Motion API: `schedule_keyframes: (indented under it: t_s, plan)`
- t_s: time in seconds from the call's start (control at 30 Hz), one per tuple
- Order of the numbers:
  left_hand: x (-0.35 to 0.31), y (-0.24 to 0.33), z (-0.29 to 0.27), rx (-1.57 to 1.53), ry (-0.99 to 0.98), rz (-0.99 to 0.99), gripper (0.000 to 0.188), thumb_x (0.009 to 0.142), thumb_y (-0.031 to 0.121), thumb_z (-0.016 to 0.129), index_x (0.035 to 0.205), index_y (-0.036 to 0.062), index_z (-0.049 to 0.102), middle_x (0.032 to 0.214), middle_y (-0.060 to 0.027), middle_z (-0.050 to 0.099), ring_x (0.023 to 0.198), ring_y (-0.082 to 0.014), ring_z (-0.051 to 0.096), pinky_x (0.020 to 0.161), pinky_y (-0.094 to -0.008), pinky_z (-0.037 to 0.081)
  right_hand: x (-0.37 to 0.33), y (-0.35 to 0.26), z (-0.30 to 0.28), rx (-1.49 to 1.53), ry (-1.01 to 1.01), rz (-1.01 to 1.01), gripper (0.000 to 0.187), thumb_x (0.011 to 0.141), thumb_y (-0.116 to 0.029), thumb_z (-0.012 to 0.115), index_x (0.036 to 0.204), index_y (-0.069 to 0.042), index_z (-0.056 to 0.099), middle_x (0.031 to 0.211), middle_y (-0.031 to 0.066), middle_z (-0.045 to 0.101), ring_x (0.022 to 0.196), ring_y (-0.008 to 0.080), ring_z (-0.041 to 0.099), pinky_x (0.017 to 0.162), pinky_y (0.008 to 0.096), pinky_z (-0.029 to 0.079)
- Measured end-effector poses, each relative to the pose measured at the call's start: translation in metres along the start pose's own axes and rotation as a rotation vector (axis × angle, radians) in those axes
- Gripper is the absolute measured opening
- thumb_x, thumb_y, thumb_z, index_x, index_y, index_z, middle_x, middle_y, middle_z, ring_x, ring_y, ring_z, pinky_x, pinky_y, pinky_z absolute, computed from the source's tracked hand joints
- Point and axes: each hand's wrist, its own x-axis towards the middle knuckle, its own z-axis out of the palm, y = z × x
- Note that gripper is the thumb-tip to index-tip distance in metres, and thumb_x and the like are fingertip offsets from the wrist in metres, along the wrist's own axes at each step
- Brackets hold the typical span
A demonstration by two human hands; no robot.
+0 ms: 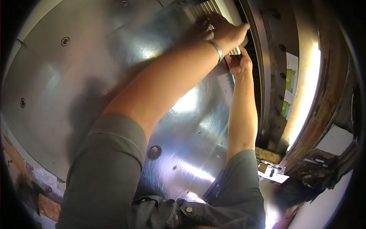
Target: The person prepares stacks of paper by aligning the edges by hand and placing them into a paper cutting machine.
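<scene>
A pale stack of sheets (209,7) with a ribbed edge lies at the far end of a polished steel table (76,68), against the dark slot of a machine. My left hand (225,32), with a metal bracelet on the wrist, reaches across from the lower left and presses on top of the stack, fingers curled over its right edge. My right hand (239,63) grips the near corner of the same stack from below, thumb up against the sheets. Most of the stack is hidden by my left hand.
The steel table has round holes (154,152) and small screws. At the right rises the machine's frame (274,57) with coloured labels (291,78), a bright light strip (310,87) and a rusty curved rail. Cluttered parts sit at the lower right.
</scene>
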Motion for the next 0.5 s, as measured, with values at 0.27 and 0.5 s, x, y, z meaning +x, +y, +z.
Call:
schedule_keyframes:
  t_s: [0.27, 0.5]
  plan:
    - [-0.008, -0.032, 0.01, 0.541, 0.33, 0.28, 0.118, 0.089, 0.049, 0.067, 0.155, -0.0176, -0.005, 0.163, -0.0404, -0.002, 0.156, -0.0457, 0.002, 0.129, -0.0448, 0.013, -0.003, 0.005, 0.0, 0.017, 0.035, 0.004, 0.026, 0.096, -0.028, 0.069, 0.107, -0.004, 0.07, 0.093, 0.0101, 0.073, 0.075, 0.025, 0.073, 0.064, 0.035, 0.066]
    - [0.023, -0.046, -0.006, 0.46, 0.311, 0.411, 0.073, 0.09, 0.041, 0.068, 0.128, -0.018, 0.048, 0.12, -0.0274, 0.065, 0.111, -0.0296, 0.066, 0.098, -0.0375, 0.051, -0.002, 0.003, 0.008, -0.057, 0.054, -0.002, 0.034, 0.094, -0.035, 0.073, 0.106, -0.003, 0.069, 0.086, 0.0096, 0.073, 0.065, 0.0222, 0.071, 0.052, 0.0317, 0.063]
